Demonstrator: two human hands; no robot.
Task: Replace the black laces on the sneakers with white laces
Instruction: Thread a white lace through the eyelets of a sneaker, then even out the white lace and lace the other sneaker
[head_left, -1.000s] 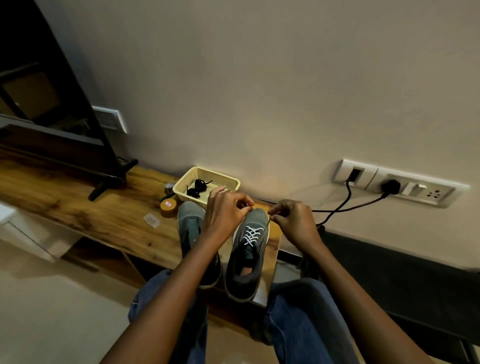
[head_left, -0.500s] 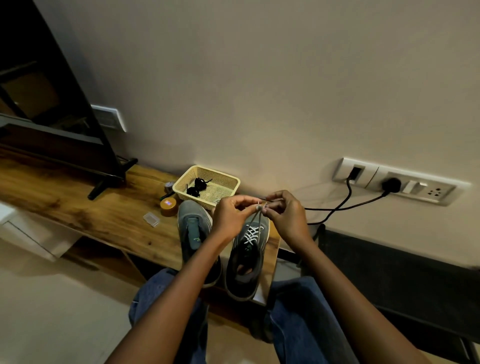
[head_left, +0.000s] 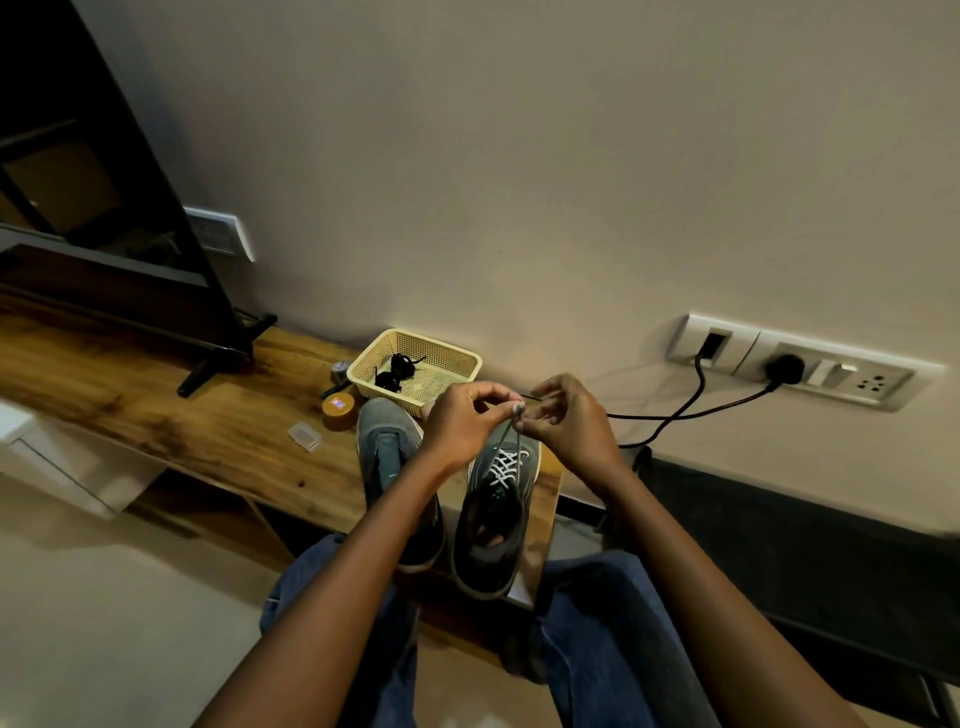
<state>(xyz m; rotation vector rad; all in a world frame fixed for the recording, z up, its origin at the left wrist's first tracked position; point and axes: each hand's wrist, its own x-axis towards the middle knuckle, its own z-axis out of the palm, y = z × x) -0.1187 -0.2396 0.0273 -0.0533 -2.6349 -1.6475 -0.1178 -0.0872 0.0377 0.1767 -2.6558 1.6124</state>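
Shoes come first: two gray sneakers (head_left: 491, 512) sit side by side on the wooden bench (head_left: 156, 415). The right one has the white lace (head_left: 503, 462); it looks soft, light and floppy, best held by its tips. Left hand (head_left: 462, 423) and right hand (head_left: 569, 423) pinch both lace ends together above it. Farther back, one basket (head_left: 457, 358) holds the black laces (head_left: 396, 370).

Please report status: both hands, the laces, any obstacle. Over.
Left hand and right hand pinch white lace ends together above right sneaker. Left sneaker unlaced; black laces in basket. Nothing in the way.
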